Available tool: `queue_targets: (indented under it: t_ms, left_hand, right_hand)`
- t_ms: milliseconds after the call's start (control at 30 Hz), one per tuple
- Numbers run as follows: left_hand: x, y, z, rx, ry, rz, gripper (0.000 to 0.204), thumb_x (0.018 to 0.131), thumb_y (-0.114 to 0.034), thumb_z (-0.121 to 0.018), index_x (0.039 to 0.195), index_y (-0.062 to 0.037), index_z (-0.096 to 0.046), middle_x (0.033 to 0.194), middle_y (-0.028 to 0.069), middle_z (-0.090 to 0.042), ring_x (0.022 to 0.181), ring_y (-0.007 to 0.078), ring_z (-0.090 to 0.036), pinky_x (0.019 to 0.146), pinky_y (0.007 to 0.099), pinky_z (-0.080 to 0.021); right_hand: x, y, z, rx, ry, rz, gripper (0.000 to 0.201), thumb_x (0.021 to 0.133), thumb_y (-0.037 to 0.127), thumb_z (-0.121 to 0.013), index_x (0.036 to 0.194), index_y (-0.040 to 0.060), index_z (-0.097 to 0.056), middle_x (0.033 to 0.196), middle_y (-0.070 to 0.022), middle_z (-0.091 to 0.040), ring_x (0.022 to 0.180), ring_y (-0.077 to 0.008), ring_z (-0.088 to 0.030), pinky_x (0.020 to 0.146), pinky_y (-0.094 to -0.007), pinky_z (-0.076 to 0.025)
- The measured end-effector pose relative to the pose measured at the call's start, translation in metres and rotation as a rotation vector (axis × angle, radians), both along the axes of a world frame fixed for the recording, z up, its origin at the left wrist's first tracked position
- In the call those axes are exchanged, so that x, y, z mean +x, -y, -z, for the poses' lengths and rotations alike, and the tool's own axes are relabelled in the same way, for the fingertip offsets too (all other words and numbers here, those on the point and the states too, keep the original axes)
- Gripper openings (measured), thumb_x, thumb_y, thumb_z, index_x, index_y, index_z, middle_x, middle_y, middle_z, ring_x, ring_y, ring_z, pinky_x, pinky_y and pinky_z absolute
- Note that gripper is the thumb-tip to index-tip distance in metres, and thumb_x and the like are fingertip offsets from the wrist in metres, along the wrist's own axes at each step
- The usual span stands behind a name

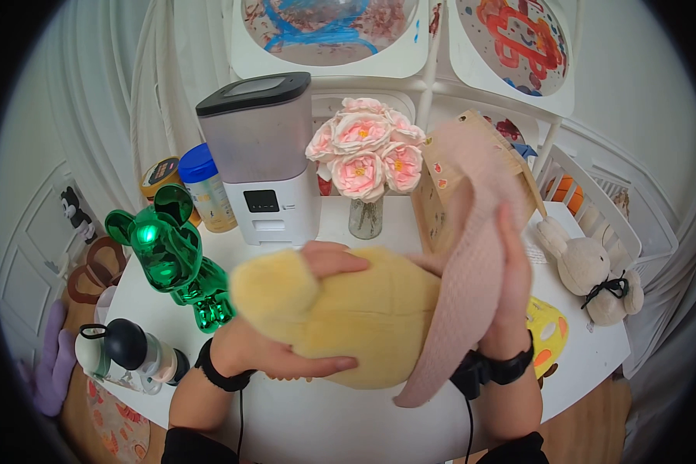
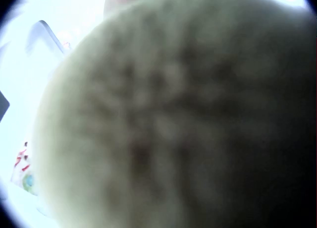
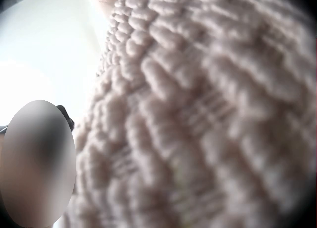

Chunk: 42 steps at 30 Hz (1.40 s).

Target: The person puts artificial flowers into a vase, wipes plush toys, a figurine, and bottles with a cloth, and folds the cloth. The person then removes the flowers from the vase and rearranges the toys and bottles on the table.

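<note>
A yellow plush toy (image 1: 387,317) lies sideways in the air above the white table, in the middle of the head view. My left hand (image 1: 259,344) grips it round its narrower, rounded left end, fingers on top and thumb along the near side. Over the toy's right end hangs a strip of pink knitted cloth (image 1: 472,271), which my right hand (image 1: 518,290) holds from its right side; part of that hand is hidden behind the cloth. Blurred plush (image 2: 163,109) fills the left wrist view. Close up in the right wrist view is the cloth's bumpy knit (image 3: 198,99).
A shiny green bear figure (image 1: 166,247), bottles (image 1: 127,344) and a pet feeder (image 1: 274,170) stand on the left of the table (image 1: 356,433). Behind the toy is a vase of pink flowers (image 1: 366,155). A wooden board (image 1: 433,209) and white plush rabbit (image 1: 591,271) are at right.
</note>
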<state>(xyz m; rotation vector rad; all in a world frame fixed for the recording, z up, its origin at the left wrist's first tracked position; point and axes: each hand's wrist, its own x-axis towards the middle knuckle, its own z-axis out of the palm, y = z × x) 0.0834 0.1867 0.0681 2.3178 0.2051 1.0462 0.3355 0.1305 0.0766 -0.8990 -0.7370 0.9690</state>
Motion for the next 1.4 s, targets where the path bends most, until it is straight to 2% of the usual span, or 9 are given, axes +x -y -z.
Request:
queue_targets:
  t_ms: [200, 300, 367, 467, 500, 533, 600, 1267, 1400]
  left_hand:
    - [0.019, 0.011, 0.017, -0.149, -0.311, -0.002, 0.081, 0.073, -0.033, -0.087, 0.14, -0.0076, -0.049, 0.135, 0.0147, -0.053, 0.121, 0.0369, -0.054, 0.102, 0.0453, -0.043]
    - [0.018, 0.024, 0.013, 0.031, -0.352, -0.007, 0.071, 0.082, -0.036, -0.079, 0.14, -0.0086, -0.049, 0.129, 0.0131, -0.058, 0.118, 0.0325, -0.057, 0.099, 0.0427, -0.047]
    - [0.016, 0.043, 0.01, -1.204, 0.098, 0.285, 0.06, 0.089, -0.027, -0.073, 0.14, -0.0059, -0.049, 0.128, 0.0092, -0.06, 0.125, 0.0259, -0.054, 0.105, 0.041, -0.044]
    - [0.006, 0.018, 0.035, -0.955, -0.24, 0.233, 0.057, 0.093, -0.021, -0.068, 0.142, -0.0066, -0.044, 0.14, 0.0109, -0.05, 0.137, 0.0225, -0.044, 0.11, 0.0427, -0.04]
    - [0.008, 0.02, 0.059, -1.443, 0.092, 0.366, 0.055, 0.095, -0.027, -0.066, 0.143, -0.0101, -0.045, 0.14, 0.0104, -0.048, 0.136, 0.0229, -0.044, 0.107, 0.0421, -0.042]
    - [0.01, 0.018, 0.065, -1.441, 0.094, 0.369, 0.055, 0.095, -0.027, -0.066, 0.143, -0.0101, -0.045, 0.14, 0.0104, -0.048, 0.136, 0.0229, -0.044, 0.107, 0.0421, -0.042]
    - [0.014, 0.017, 0.07, 0.111, -0.454, -0.083, 0.05, 0.093, -0.032, -0.068, 0.138, -0.0132, -0.053, 0.142, 0.0081, -0.046, 0.13, 0.0245, -0.048, 0.104, 0.0392, -0.043]
    - [0.017, 0.024, 0.011, 0.025, -0.537, -0.25, 0.079, 0.067, -0.05, -0.085, 0.127, -0.0069, -0.058, 0.122, 0.0156, -0.061, 0.116, 0.0334, -0.058, 0.097, 0.0446, -0.043]
    - [0.023, 0.023, 0.007, -0.126, -0.709, -0.329, 0.08, 0.067, -0.044, -0.087, 0.128, -0.0032, -0.055, 0.12, 0.0152, -0.061, 0.112, 0.0347, -0.059, 0.09, 0.0468, -0.046]
  right_hand:
    - [-0.026, 0.043, -0.014, 0.325, -0.009, -0.148, 0.063, 0.102, 0.05, -0.045, 0.139, -0.0007, -0.046, 0.127, -0.0143, -0.061, 0.11, -0.0282, -0.064, 0.097, -0.0393, -0.051]
    - [-0.031, 0.032, -0.005, 0.425, 1.169, -0.473, 0.056, 0.092, 0.036, -0.062, 0.138, 0.0051, -0.052, 0.138, -0.0152, -0.053, 0.123, -0.034, -0.053, 0.105, -0.0447, -0.04]
    - [-0.055, 0.023, 0.004, 0.487, 1.41, -0.519, 0.056, 0.086, 0.029, -0.069, 0.136, 0.0083, -0.055, 0.139, -0.0143, -0.052, 0.125, -0.0342, -0.049, 0.107, -0.0461, -0.036]
    - [-0.061, 0.019, 0.019, 0.46, 1.506, -0.372, 0.06, 0.074, 0.018, -0.075, 0.132, 0.0134, -0.059, 0.13, -0.0122, -0.054, 0.124, -0.0346, -0.047, 0.105, -0.0458, -0.033]
    - [-0.057, 0.018, 0.017, 0.457, 1.52, -0.372, 0.06, 0.071, 0.013, -0.074, 0.129, 0.0131, -0.06, 0.125, -0.0109, -0.055, 0.119, -0.0331, -0.049, 0.103, -0.0445, -0.034]
    - [-0.055, 0.017, 0.017, 0.452, 1.534, -0.373, 0.059, 0.069, 0.009, -0.073, 0.127, 0.0128, -0.061, 0.12, -0.0097, -0.056, 0.115, -0.0315, -0.051, 0.101, -0.0432, -0.035]
    - [-0.051, 0.015, 0.015, 0.423, 1.497, -0.423, 0.056, 0.069, 0.006, -0.072, 0.124, 0.0119, -0.061, 0.118, -0.0091, -0.056, 0.114, -0.0309, -0.051, 0.101, -0.0428, -0.035]
    - [-0.036, 0.016, 0.007, 0.234, 0.389, -0.048, 0.033, 0.099, 0.022, -0.064, 0.119, -0.0049, -0.064, 0.103, -0.0062, -0.071, 0.09, -0.0116, -0.063, 0.082, -0.0266, -0.05]
    - [-0.022, 0.023, 0.002, 0.237, 0.876, -0.4, 0.051, 0.091, 0.02, -0.07, 0.134, 0.0006, -0.052, 0.121, -0.0131, -0.061, 0.111, -0.0216, -0.059, 0.094, -0.0339, -0.046]
